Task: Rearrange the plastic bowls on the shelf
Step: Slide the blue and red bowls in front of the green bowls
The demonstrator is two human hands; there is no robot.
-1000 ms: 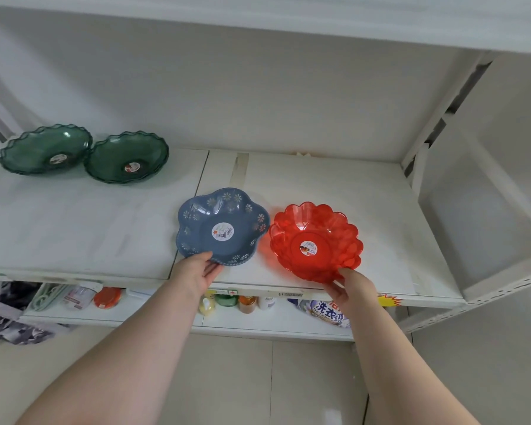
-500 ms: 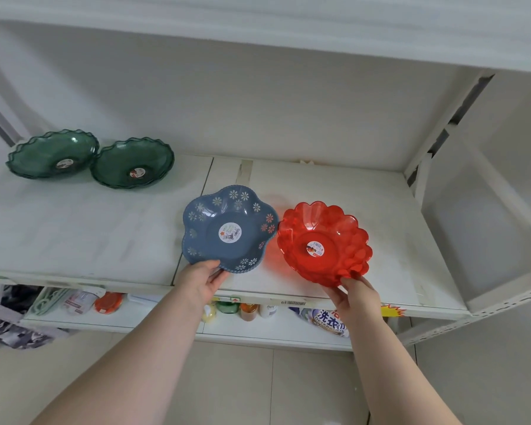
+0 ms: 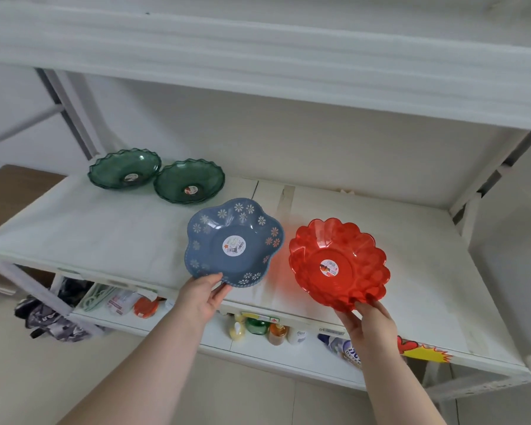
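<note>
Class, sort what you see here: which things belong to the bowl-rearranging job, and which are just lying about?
Part of the job:
blue flowered bowl, held by left hand
red bowl, held by right hand
two green bowls
shelf

Lying about:
bottles on the lower shelf
dark cloth

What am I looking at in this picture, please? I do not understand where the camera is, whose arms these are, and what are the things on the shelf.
The camera sits on a person's head and looks forward and down, so the two bare arms entering from the bottom are that person's own. There is no machine here.

The left hand grips the near rim of a blue bowl with white flower prints. The right hand grips the near rim of a red bowl with a scalloped edge. Both bowls are tilted toward the camera.

They are at a white shelf. At its back left stand two green bowls, side by side. On a lower shelf, small bottles and packages are partly visible.
</note>
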